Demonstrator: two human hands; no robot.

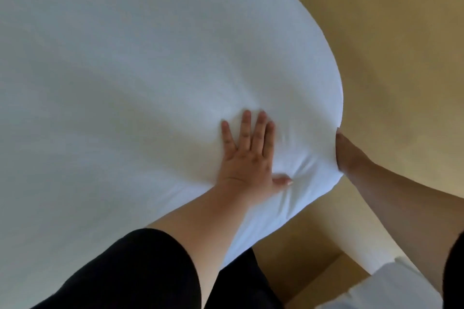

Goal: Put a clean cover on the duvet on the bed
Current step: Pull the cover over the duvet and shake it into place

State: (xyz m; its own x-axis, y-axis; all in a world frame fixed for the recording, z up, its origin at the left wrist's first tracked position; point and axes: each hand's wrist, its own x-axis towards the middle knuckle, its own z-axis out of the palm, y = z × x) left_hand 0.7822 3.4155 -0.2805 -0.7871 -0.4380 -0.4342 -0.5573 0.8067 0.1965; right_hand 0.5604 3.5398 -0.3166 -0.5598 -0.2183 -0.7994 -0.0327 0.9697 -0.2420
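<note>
Pressing flat left hand (247,158) on one white duvet (125,70), right hand (347,155) grip pinching its corner

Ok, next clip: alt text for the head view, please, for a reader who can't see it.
A person's left hand presses flat, fingers spread, on a white covered duvet near its corner, while the right hand grips the corner's edge from the side. Tan floor lies beyond, and black sleeves show at the bottom.
</note>
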